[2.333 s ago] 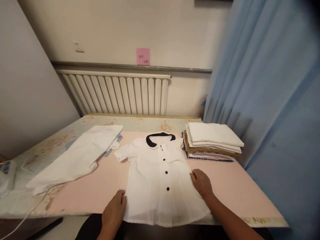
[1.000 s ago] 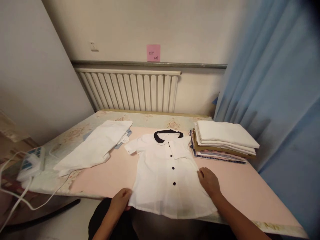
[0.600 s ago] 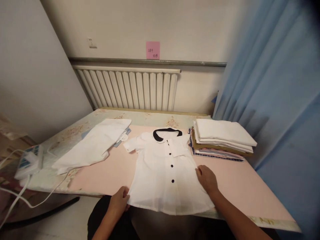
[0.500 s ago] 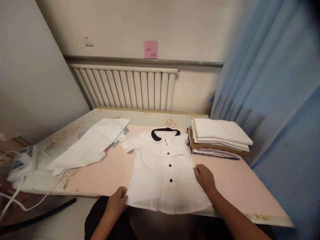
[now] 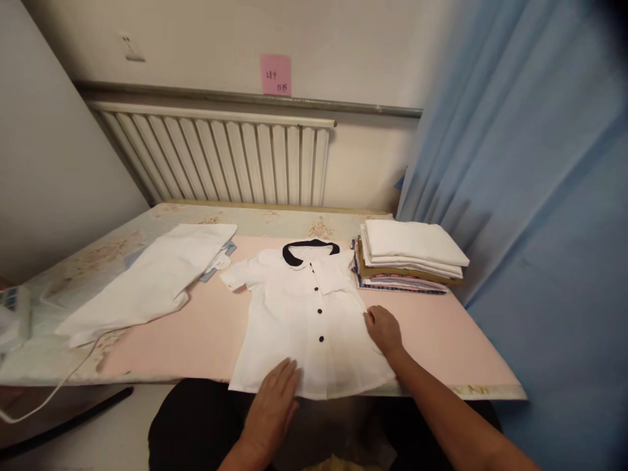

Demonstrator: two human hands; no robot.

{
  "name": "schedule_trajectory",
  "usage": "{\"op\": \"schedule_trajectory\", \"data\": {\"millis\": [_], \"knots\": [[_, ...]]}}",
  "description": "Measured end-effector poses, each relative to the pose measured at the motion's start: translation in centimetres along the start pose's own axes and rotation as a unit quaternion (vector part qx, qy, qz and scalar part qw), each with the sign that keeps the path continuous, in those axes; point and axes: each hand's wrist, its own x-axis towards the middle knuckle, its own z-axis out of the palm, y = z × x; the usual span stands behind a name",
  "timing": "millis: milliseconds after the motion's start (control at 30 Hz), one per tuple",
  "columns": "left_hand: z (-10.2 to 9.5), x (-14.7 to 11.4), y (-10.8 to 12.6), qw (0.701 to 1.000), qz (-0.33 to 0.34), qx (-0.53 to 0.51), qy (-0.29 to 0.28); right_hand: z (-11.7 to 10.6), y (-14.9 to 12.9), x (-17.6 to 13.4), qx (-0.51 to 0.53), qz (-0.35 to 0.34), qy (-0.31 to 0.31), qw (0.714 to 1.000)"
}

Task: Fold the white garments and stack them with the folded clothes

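Note:
A white short-sleeved blouse (image 5: 289, 320) with a black collar and black buttons lies face up on the pink cloth, its lower hem hanging at the table's front edge. The sleeve on the right is folded inward across the chest, while the left one sticks out. My left hand (image 5: 275, 399) is open, its fingers stretched out over the lower front of the blouse near the hem. At the blouse's right side edge, my right hand (image 5: 385, 329) is closed with its fingertips pinching the fabric.
A stack of folded clothes (image 5: 412, 252) stands to the right, beside a blue curtain (image 5: 530, 196). Another white garment (image 5: 147, 281) lies at the left over something blue-grey. A white cable (image 5: 63, 386) hangs off the left front. A radiator (image 5: 216, 154) is behind the table.
My left hand has let go of the blouse's lower left corner and moved right onto its front, fingers straightened. My right hand stays at the right side edge. The view has shifted slightly.

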Motion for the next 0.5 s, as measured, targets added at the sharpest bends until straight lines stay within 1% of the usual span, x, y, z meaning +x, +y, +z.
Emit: {"op": "schedule_trajectory", "data": {"millis": [100,167,233,300,367,433,500], "knots": [[1.8,0.7,0.6,0.999,0.046,0.016,-0.021,-0.1,0.0,0.0,-0.001,0.003,-0.001,1.000],[2.5,1.1,0.2,0.997,0.063,0.024,-0.031,-0.1,0.0,0.1,-0.001,0.004,-0.001,1.000],[2.7,1.4,-0.4,0.997,0.069,0.020,-0.035,-0.1,0.0,0.1,0.001,0.005,0.000,1.000],[2.6,1.6,-0.7,0.997,0.066,-0.001,-0.032,-0.1,0.0,0.1,0.002,0.006,-0.001,1.000],[2.0,1.9,-0.7,0.998,0.054,-0.039,-0.023,-0.1,0.1,0.2,0.004,0.006,-0.001,1.000],[1.1,2.6,-0.4,0.995,0.025,-0.091,-0.018,-0.2,0.1,0.2,0.005,0.005,-0.003,1.000],[0.1,3.6,-0.1,0.989,-0.025,-0.146,-0.027,-0.2,0.1,0.2,0.004,0.005,-0.004,1.000]]}}
